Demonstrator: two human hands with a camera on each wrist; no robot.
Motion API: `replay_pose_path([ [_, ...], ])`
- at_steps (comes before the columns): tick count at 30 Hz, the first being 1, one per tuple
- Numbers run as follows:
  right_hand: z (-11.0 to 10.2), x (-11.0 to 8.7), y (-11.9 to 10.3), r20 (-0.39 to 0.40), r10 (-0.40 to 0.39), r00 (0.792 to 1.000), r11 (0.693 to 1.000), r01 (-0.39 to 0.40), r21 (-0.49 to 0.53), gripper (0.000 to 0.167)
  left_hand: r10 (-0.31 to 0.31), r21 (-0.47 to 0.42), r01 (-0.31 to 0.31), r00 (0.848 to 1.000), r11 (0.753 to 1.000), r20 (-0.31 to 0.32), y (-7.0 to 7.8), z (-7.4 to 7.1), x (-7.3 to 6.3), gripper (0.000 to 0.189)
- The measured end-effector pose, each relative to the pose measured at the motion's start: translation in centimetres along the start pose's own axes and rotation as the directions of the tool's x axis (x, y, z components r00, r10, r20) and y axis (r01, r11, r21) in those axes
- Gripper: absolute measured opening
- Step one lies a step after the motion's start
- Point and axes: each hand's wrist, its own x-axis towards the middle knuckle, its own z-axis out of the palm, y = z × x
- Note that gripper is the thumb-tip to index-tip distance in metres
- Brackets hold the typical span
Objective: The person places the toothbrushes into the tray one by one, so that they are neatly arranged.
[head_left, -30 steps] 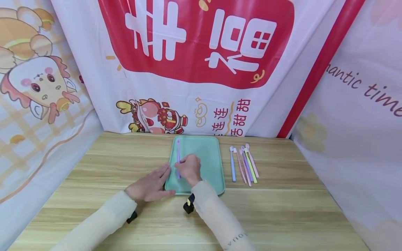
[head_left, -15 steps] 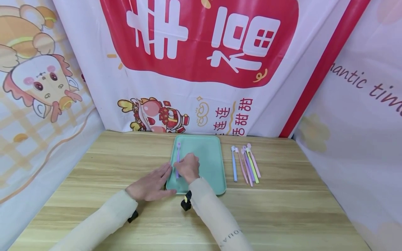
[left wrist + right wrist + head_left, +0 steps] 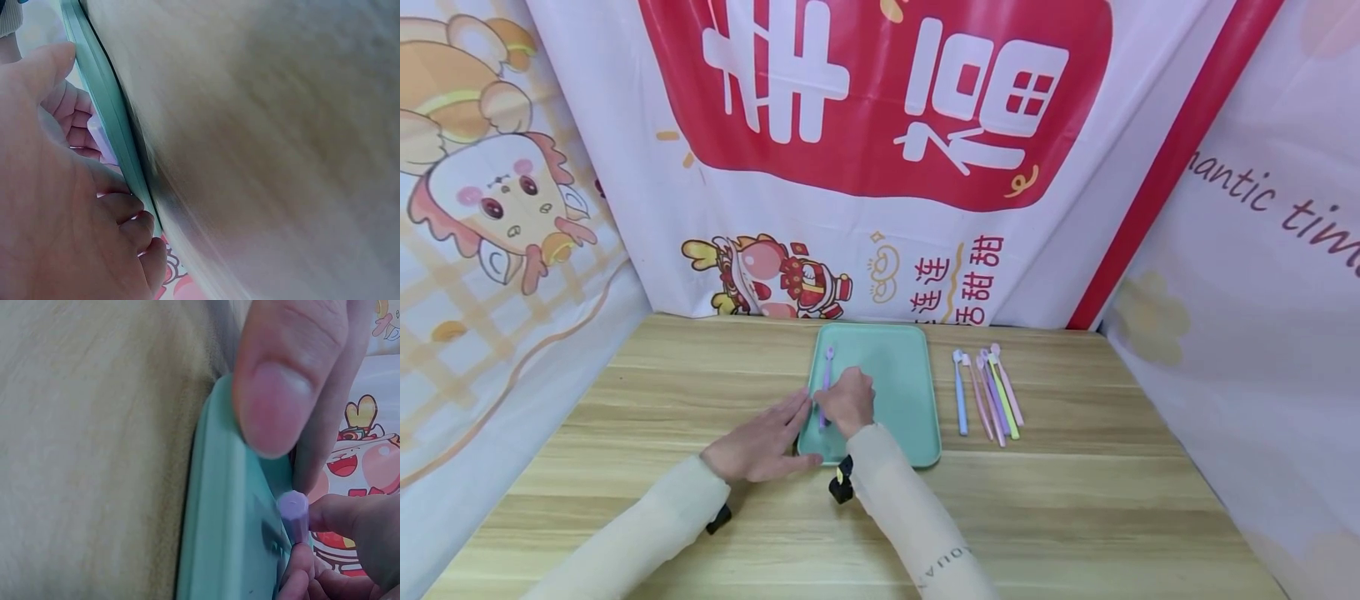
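While toothbrushes [image 3: 996, 396] lie beside the tray [image 3: 901, 392], the left hand [image 3: 762, 442] touches it.

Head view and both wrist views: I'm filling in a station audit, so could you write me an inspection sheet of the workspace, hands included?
Surface: wood-grain table.
Job's things: purple toothbrush over the left part of the green tray; a toothbrush group in several colors lies on the table, right of the tray.
Clutter: nothing seen.
Left hand: touches the tray's left rim, thumb at the near edge.
Right hand: pinches the purple toothbrush's handle.
Cables: nothing seen.
Surroundings: printed back sheet with a red panel; printed left sheet and right sheet.
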Motion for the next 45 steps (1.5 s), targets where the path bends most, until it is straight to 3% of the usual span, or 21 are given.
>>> replay_pose_path([
  [45, 0.54, 0.46, 0.17, 0.012, -0.016, 1.0, 0.998, 0.017, -0.063, 0.026, -0.006, -0.012, 0.006, 1.0, 1.0, 0.016, 0.13, -0.11, -0.02, 0.1],
])
